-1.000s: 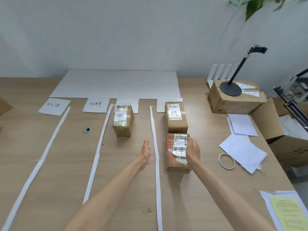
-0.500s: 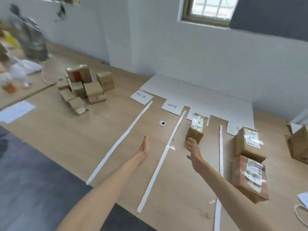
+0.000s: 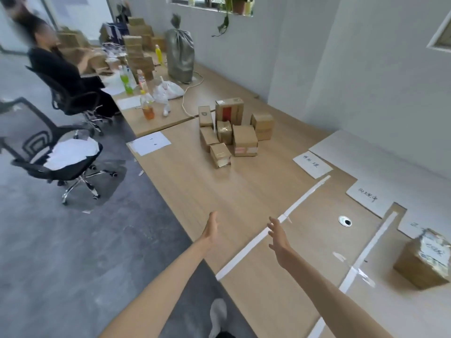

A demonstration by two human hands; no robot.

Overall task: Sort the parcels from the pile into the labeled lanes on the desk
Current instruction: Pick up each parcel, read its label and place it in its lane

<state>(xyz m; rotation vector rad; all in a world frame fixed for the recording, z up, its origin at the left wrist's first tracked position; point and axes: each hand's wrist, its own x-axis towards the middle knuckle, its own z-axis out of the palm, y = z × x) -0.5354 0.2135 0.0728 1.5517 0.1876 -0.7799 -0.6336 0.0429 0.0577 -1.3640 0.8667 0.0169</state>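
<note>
A pile of brown cardboard parcels point(image 3: 233, 134) stands on the wooden desk point(image 3: 195, 186), well ahead of both hands. My left hand point(image 3: 211, 229) is open and empty near the desk's front edge. My right hand point(image 3: 278, 236) is open and empty too, hovering over a white tape lane line point(image 3: 300, 200). Handwritten paper lane labels point(image 3: 312, 164) point(image 3: 368, 196) lie at the far ends of the lanes. One sorted parcel point(image 3: 423, 262) with white stickers sits in a lane at the right edge.
A cable hole point(image 3: 344, 220) lies in the lane right of my hand. A sheet of paper point(image 3: 148, 143) rests at the desk's left corner. Bottles point(image 3: 147, 104), a grey sack point(image 3: 180, 56) and stacked boxes crowd the far desk. A seated person point(image 3: 61, 67) and an office chair point(image 3: 58, 154) are at left.
My view has swung left, from the lanes to the parcel pile. My right hand let go of the parcel in the right lane; both hands now reach forward empty.
</note>
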